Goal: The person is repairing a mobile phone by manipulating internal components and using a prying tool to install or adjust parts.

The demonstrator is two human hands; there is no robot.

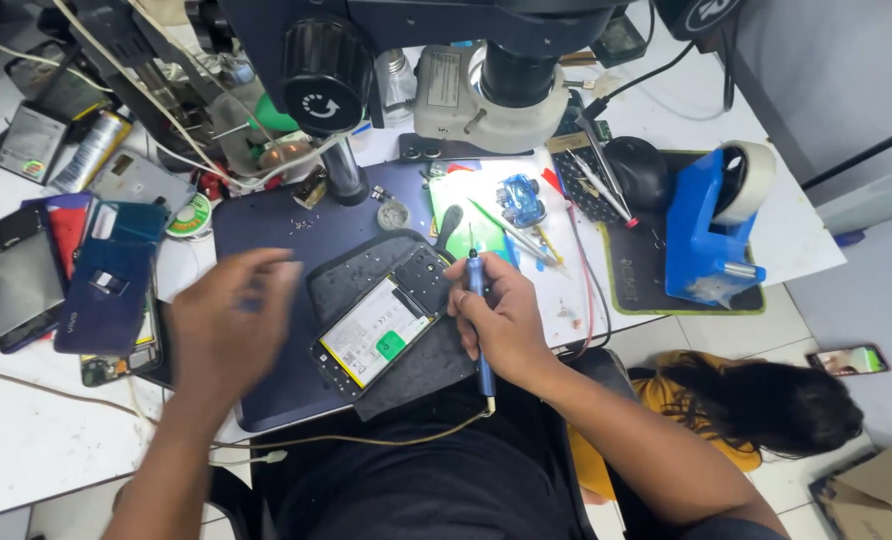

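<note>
Cluttered with parts, the white counter [26, 450] is covered at its middle by a dark blue work mat [266, 235]; an opened black smartphone with its white battery exposed [381, 325] is laid on a dark grey pad [421, 370] upon that mat; a slim blue powered screwdriver [479, 300] is gripped upright in the closed right hand [501, 320], just beside the phone's upper right edge; the left hand [228, 320] is blurred and held over the mat left of the phone, so its state cannot be told; a blue tape dispenser [706, 235] is seen at right.
</note>
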